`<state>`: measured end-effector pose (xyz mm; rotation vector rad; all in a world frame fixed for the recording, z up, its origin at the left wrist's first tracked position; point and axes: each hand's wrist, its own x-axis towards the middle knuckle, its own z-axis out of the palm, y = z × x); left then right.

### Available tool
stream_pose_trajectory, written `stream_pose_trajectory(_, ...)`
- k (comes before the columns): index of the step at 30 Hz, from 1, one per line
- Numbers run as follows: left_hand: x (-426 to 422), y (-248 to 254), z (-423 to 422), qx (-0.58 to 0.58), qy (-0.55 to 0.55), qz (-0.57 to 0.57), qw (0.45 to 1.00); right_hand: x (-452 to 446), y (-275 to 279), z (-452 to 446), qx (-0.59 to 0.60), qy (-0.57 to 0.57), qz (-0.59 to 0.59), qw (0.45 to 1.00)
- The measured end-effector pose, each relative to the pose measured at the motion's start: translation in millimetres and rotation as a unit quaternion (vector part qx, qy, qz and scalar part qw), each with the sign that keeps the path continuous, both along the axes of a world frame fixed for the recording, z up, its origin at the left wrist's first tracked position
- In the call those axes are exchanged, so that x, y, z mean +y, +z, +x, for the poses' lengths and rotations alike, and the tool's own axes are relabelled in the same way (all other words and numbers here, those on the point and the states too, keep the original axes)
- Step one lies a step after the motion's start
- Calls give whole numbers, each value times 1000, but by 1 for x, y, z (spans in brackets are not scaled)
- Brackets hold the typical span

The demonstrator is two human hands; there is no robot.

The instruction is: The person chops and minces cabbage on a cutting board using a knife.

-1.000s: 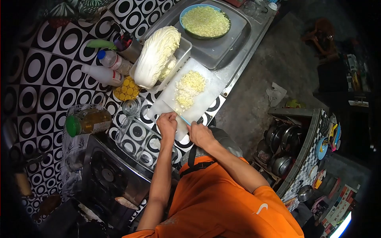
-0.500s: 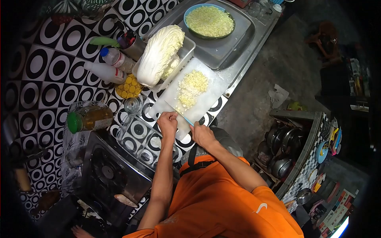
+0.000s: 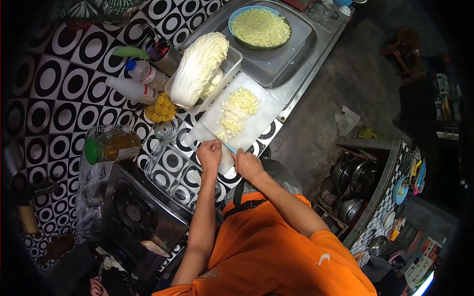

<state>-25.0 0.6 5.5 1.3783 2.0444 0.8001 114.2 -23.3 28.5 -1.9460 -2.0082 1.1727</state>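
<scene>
right hand (image 3: 248, 165): closed round knife (image 3: 228, 147) | left hand (image 3: 209, 154): nearer the food, fingers bunched, grip unclear | knife: slants forward-left | chopped cabbage (image 3: 239, 109): on cutting board (image 3: 266, 106), just beyond knife

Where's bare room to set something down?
Mostly bare: the cutting board right of the chopped pile; the sink between bowl and board. Crowded: the board's near end, with left hand, right hand and knife; beyond its left edge, cabbage.
</scene>
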Motion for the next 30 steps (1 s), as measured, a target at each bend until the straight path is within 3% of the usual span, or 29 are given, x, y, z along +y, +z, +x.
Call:
stream_pose_trajectory(6, 4, 7, 2, -72, 76, -48, 993, 10, 22, -1, 16, 9, -24, 1000)
stream_pose_trajectory(13, 8, -4, -4, -20, 31, -35, 999, 12, 7, 10, 27, 24, -51, 998)
stream_pose_trajectory(16, 12, 1, -2, -92, 43, -53, 993, 19, 15, 23, 89, 1, -28, 996)
stream_pose_trajectory(18, 13, 8, 1, -297, 25, -86, 950, 10, 17, 34, 93, -7, -32, 995)
stream_pose_trajectory(19, 12, 35, 5, -231, 40, -66, 970, 1, 12, 38, 96, 7, -22, 995)
stream_pose_trajectory(24, -20, 31, -38, -130, 129, 94, 979, -21, -6, 43, 38, 71, -24, 996)
stream_pose_trajectory(26, -46, 38, -54, 40, 116, 99, 987, -10, -5, 41, 32, 53, -54, 997)
stream_pose_trajectory(29, -91, 15, -67, 70, 139, 68, 985, 2, 7, 39, 53, -22, -52, 997)
stream_pose_trajectory(30, -102, 13, -63, 59, 141, -11, 988, 3, 13, 39, 55, -18, -56, 997)
